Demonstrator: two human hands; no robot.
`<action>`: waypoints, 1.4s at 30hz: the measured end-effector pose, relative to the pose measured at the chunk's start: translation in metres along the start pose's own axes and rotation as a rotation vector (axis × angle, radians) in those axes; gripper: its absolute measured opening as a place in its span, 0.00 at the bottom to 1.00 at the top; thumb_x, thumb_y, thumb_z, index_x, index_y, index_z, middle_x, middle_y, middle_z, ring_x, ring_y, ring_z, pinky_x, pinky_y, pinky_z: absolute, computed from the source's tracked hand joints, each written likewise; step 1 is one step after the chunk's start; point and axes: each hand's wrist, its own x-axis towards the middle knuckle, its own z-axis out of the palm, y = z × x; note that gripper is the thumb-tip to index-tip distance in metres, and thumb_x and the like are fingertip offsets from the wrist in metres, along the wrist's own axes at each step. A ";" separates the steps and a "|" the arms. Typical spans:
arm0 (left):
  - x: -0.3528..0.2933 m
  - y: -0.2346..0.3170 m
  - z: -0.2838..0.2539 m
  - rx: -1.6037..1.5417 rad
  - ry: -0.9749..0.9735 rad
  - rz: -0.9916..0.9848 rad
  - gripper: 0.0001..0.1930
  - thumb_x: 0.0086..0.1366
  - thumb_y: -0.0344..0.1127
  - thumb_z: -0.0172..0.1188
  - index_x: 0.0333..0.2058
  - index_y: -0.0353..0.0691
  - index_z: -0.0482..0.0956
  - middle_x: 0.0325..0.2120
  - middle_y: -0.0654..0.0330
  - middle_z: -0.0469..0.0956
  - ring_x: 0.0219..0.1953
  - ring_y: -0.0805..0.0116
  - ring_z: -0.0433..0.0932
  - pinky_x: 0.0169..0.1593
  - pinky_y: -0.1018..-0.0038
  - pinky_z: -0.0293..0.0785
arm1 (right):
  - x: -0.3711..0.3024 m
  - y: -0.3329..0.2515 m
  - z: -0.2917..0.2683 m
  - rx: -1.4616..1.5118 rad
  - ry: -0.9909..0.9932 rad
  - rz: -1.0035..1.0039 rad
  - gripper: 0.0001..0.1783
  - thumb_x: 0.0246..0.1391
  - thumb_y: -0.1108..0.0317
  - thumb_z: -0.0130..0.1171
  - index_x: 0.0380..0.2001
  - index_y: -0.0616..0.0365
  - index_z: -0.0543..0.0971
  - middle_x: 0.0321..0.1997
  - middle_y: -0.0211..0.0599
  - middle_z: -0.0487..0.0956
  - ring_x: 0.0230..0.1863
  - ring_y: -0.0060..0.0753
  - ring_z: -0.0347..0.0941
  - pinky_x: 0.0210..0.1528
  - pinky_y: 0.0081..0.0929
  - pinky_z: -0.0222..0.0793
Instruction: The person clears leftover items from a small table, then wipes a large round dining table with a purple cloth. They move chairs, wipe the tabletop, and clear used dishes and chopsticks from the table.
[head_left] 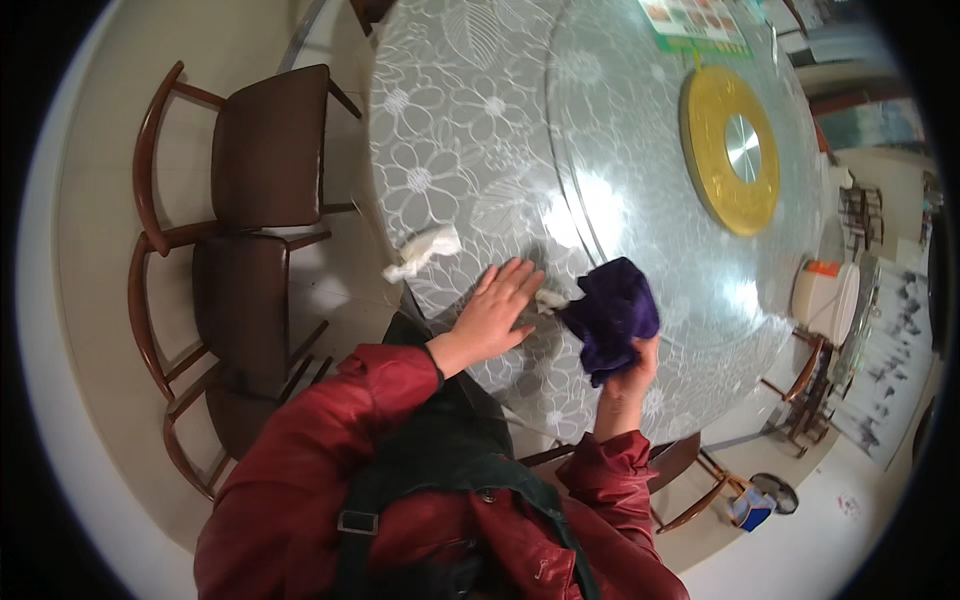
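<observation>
My left hand (497, 312) lies flat, fingers spread, on the round table (470, 130) with its grey flower-patterned cover, near the front edge. Just beyond its fingertips sits a small white crumpled scrap (550, 299). My right hand (630, 370) grips a bunched purple cloth (612, 312), held just above or on the table right beside that scrap. A larger crumpled white tissue (423, 251) lies at the table's left edge, left of my left hand.
A glass turntable (650, 190) with a gold centre ring (728, 150) covers the table's middle. Three brown wooden chairs (262, 150) stand at the left, more chairs at the lower right. A white bucket (825, 297) and a green printed sheet (695, 25) sit further off.
</observation>
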 end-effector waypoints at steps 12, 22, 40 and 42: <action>-0.004 -0.064 -0.040 0.505 0.347 -0.168 0.34 0.57 0.41 0.59 0.61 0.43 0.58 0.63 0.46 0.51 0.65 0.43 0.49 0.63 0.46 0.46 | -0.059 -0.041 -0.080 0.475 0.046 -0.204 0.29 0.50 0.63 0.48 0.56 0.63 0.66 0.54 0.45 0.72 0.55 0.45 0.68 0.59 0.43 0.63; -0.058 0.005 -0.017 -0.332 0.470 -0.117 0.32 0.53 0.18 0.48 0.60 0.33 0.57 0.62 0.46 0.55 0.66 0.54 0.52 0.66 0.64 0.46 | -0.050 0.060 0.062 -0.854 -0.220 -0.819 0.28 0.40 0.78 0.54 0.50 0.58 0.71 0.58 0.49 0.67 0.57 0.52 0.64 0.57 0.43 0.61; -0.114 0.019 -0.003 -0.096 0.131 -0.059 0.26 0.54 0.19 0.50 0.55 0.34 0.65 0.51 0.53 0.68 0.51 0.61 0.70 0.56 0.69 0.63 | -0.013 -0.032 -0.267 -1.445 0.430 -0.600 0.31 0.41 0.71 0.48 0.54 0.56 0.70 0.55 0.51 0.71 0.59 0.53 0.64 0.62 0.38 0.56; -0.106 0.027 0.005 -0.047 0.064 -0.036 0.25 0.54 0.18 0.50 0.54 0.34 0.66 0.51 0.53 0.68 0.51 0.61 0.70 0.56 0.69 0.63 | -0.001 -0.061 -0.344 -1.058 0.615 -0.555 0.24 0.47 0.69 0.48 0.50 0.59 0.72 0.48 0.46 0.73 0.50 0.45 0.68 0.56 0.33 0.61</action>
